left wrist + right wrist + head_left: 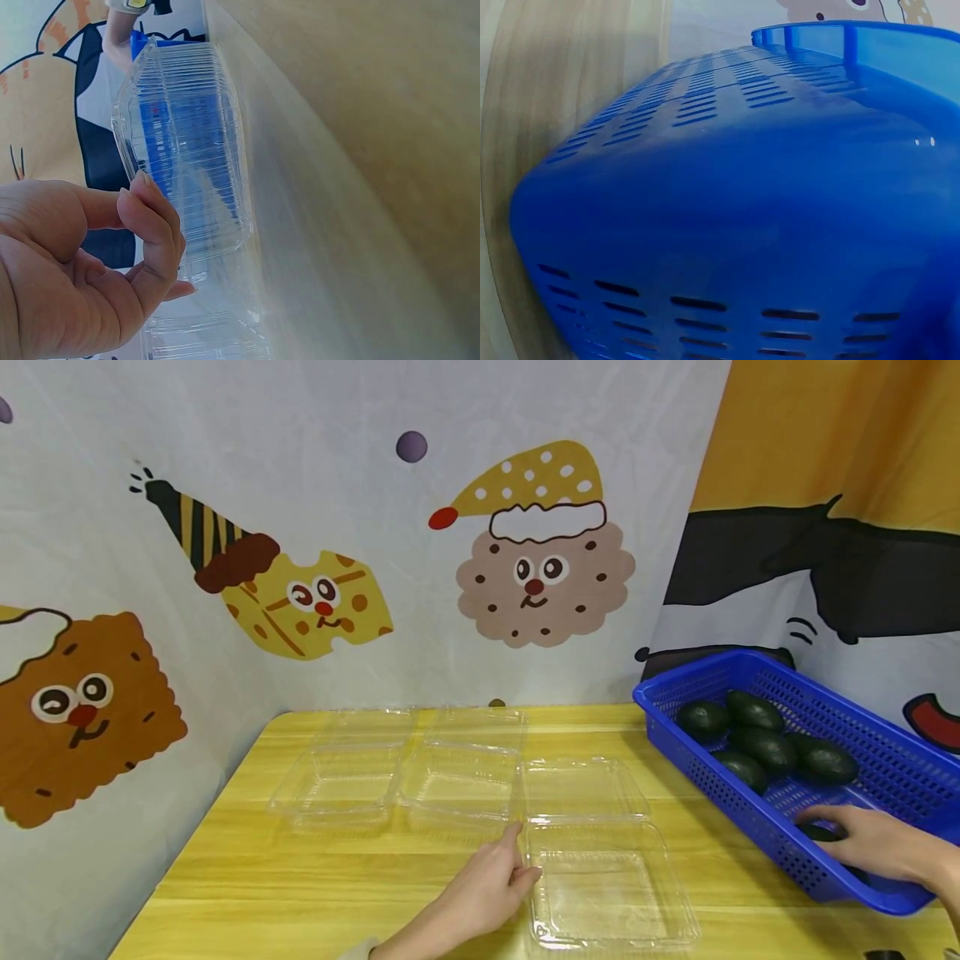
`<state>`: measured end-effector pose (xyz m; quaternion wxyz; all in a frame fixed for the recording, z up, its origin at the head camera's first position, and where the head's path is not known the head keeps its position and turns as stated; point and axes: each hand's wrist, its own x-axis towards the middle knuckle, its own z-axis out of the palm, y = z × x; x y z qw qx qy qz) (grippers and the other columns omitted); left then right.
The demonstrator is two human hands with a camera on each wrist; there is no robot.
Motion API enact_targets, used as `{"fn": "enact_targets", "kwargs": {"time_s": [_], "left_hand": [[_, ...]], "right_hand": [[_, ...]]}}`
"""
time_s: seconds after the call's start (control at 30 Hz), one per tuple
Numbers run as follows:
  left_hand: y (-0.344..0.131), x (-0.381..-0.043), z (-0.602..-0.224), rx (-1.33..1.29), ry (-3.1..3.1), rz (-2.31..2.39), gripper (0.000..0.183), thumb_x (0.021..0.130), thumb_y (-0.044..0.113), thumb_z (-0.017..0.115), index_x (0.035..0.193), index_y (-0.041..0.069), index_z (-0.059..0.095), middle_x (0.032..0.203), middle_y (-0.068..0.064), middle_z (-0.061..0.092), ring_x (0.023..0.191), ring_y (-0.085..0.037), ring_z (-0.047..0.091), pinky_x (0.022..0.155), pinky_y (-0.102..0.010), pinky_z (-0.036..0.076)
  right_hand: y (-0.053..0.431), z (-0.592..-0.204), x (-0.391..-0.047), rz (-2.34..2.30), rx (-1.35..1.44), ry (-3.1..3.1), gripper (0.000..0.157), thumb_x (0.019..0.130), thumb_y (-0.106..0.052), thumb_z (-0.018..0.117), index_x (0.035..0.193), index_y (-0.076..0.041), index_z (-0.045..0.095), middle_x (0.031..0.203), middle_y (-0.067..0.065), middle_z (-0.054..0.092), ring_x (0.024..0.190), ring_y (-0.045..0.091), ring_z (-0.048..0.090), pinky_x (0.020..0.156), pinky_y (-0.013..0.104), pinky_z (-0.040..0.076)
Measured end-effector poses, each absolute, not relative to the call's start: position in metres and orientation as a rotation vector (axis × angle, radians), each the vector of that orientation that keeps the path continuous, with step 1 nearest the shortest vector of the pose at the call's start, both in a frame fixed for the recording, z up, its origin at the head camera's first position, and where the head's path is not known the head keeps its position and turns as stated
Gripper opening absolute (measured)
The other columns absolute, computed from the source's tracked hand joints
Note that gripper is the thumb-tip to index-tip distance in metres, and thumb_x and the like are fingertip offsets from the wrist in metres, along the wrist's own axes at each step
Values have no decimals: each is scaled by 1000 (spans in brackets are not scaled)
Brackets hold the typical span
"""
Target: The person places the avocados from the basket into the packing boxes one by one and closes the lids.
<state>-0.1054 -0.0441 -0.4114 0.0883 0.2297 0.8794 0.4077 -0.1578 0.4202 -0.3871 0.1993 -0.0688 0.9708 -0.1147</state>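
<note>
In the head view my right hand (862, 843) reaches over the near side of a blue perforated plastic basket (720, 810). Its fingers curl round a dark green avocado (821, 832), largely covered by the hand. Several more avocados (763, 752) lie farther back in the basket. My left hand (487, 881) is beside the nearest clear plastic clamshell container (600, 893), whose lid is folded back. Its thumb overlaps the container's left rim, while the index finger points away from me. The left wrist view shows loosely bent fingers (154, 225) at the rim.
Two more clear clamshell containers, a left one (348, 781) and a middle one (461, 781), stand with raised lids on the yellow wood-grain table (300, 877). A cartoon-printed cloth (420, 610) hangs behind. The right wrist view is mostly filled by the basket's outer wall (705, 225).
</note>
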Motion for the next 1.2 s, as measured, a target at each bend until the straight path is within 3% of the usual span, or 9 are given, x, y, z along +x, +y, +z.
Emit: {"fn": "enact_targets", "kwargs": {"time_s": [0.13,0.6,0.8,1.03,1.2], "left_hand": [[-44,-105,-411,685,2623,1206,62,90,17,58,136,-11,27,55,11,46,42,-2,38,40,-18,38],[-44,-105,-410,682,2615,1209,62,90,16,59,135,-11,27,55,11,45,42,-1,36,40,-18,37],[-43,-105,-410,672,2603,1223,62,90,16,59,136,-11,27,53,10,45,40,-1,34,37,-18,35],[-43,-105,-409,656,2603,1208,62,90,15,59,136,-11,27,51,10,44,39,-1,33,37,-18,35],[-44,-105,-409,660,2605,1213,62,90,16,59,136,-11,27,52,10,44,40,-1,34,38,-18,36]], "right_hand": [[421,-390,-159,-294,-163,2700,60,85,-50,56,114,4,57,103,31,57,94,50,51,71,60,42],[419,-381,-157,-256,-144,2868,63,85,-52,56,110,6,57,95,29,58,85,47,54,64,56,45],[415,-378,-154,-330,-103,2905,64,87,-53,53,114,6,54,89,23,60,74,35,57,57,47,46],[408,-366,-151,-367,-61,2991,69,86,-55,52,117,7,50,98,37,54,79,48,54,56,48,44],[399,-357,-146,-418,-24,3036,71,87,-54,51,125,5,43,73,14,49,61,25,45,46,32,34]]}}
